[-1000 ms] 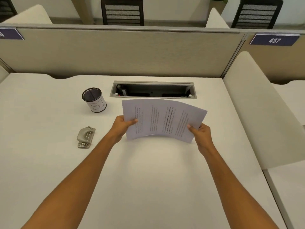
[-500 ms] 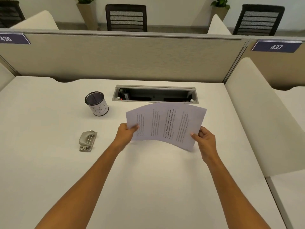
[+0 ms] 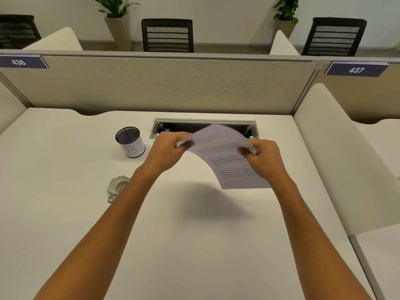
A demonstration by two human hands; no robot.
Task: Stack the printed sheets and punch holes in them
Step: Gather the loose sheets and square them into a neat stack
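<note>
The printed sheets (image 3: 229,156) are held up in the air above the white desk (image 3: 194,245), bowed over so the near edge hangs down toward the person; how many sheets are in the bundle cannot be told, as the edges are blurred. Two bare hands grip them — the left hand (image 3: 168,150) pinches the upper left corner, the right hand (image 3: 263,155) is closed on the right edge, fingers curled tight around the paper. Lines of black print run across the page but are too small to read. One hole punch (image 3: 115,188), grey metal, lies flat on the desk well to the left, partly hidden behind the left forearm. One mesh pen cup (image 3: 130,142) stands beyond it, hand-lettered "B1" on its white band. A single open cable tray (image 3: 203,124) is sunk in the desk just behind the sheets. Two blue plates on the partition (image 3: 173,87) read "436" (image 3: 20,61) and "437" (image 3: 356,69). Three dark chairs and two potted plants stand beyond it. The desk between the arms lies bare — only the paper's shadow falls there.
</note>
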